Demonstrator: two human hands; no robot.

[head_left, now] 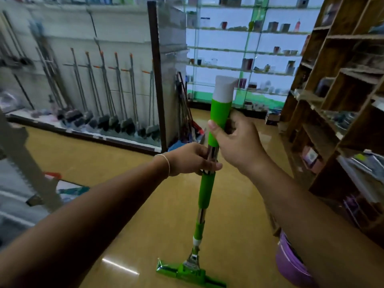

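I have both grips on the mop [206, 190], which stands nearly upright in the middle of the scene, tilted a little to the right toward its top. My right grip [236, 142] is wrapped around the upper green handle [220, 113], thumb on its left side, just under the white cap [224, 88]. My left grip [191, 159], with a thin bracelet [167, 163] at the wrist, is curled round the chrome pole [213, 151] directly below that handle; the two grips sit just beside each other.

Lower down, the pole carries a second green sleeve, then a short one, and ends in a metal hinge. The green mop head [182, 271] lies flat on the glossy yellow floor [135, 215], near me and slightly left of the pole.

Along the far left wall a row of mops [108, 90] stands behind a low ledge. Glass shelves [239, 50] with small goods fill the far wall. Wooden shelves [342, 80] run down the right side, and a purple basin [291, 265] sits near their foot, partly behind my right forearm.
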